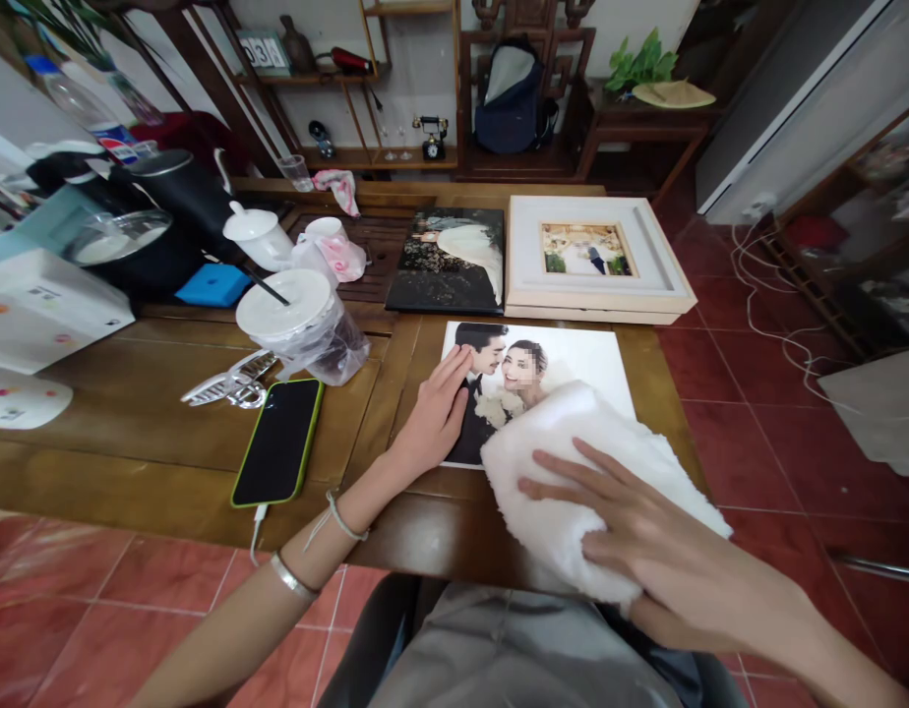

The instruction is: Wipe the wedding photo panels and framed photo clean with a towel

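A wedding photo print [587, 356] with two people on it lies flat near the table's front edge. My left hand [434, 413] rests on its left side, fingers stretched out and pressing on the surface. Over the print's lower right corner is a fluffy white cloth [528, 472], partly hanging past the table edge. My right hand [632, 516] grips this cloth from above, fingers spread across it; whether the thumb is tucked under cannot be seen. The cloth hides part of the print.
Behind the print lie a dark photo panel [417, 285] and a white framed photo box [524, 251]. To the left are a charging phone [277, 442], a clear hair claw [229, 382], a lidded drink cup [284, 305], a white teapot [259, 236] and a blue case [213, 285].
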The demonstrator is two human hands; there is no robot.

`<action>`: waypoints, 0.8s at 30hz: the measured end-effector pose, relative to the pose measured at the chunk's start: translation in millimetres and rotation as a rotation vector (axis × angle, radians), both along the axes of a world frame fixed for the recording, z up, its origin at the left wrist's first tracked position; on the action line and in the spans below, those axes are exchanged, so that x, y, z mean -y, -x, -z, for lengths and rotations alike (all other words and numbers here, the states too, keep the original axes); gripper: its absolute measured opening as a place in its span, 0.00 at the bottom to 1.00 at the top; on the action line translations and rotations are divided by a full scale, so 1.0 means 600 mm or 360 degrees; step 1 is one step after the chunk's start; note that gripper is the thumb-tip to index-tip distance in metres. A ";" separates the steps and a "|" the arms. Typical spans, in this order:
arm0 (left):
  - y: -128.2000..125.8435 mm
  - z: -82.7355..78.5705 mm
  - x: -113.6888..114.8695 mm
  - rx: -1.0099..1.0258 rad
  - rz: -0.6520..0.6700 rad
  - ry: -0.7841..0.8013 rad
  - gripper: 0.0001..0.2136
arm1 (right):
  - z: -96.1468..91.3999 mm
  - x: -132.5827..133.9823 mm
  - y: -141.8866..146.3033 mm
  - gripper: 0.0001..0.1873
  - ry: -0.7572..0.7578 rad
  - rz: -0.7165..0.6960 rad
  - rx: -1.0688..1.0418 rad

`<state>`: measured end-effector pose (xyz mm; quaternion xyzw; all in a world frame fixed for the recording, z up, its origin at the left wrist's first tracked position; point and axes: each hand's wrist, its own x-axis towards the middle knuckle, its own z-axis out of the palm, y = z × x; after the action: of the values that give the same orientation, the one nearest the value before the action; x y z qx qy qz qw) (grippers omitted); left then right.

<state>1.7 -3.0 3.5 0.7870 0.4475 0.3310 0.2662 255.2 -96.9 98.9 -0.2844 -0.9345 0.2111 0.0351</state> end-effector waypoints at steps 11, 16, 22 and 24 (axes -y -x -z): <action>0.000 0.005 -0.002 0.0018 -0.0004 -0.0032 0.21 | 0.039 -0.136 -0.018 0.07 -0.0538 0.0575 -0.0184; 0.000 0.005 -0.002 0.0026 -0.0008 -0.0021 0.21 | 0.062 -0.183 0.009 0.06 -0.0556 0.0449 -0.0080; 0.001 0.008 -0.003 0.0039 -0.0006 -0.0022 0.21 | 0.053 -0.142 0.020 0.11 -0.0423 0.0302 -0.0028; 0.002 0.009 -0.003 0.0053 0.0011 -0.0044 0.21 | 0.045 -0.109 0.024 0.16 -0.0351 0.0265 0.0008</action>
<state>0.6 -1.0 -1.9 0.7865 0.4358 0.3492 0.2639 240.9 -31.2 71.8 -0.3560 -0.9253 0.1028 0.0811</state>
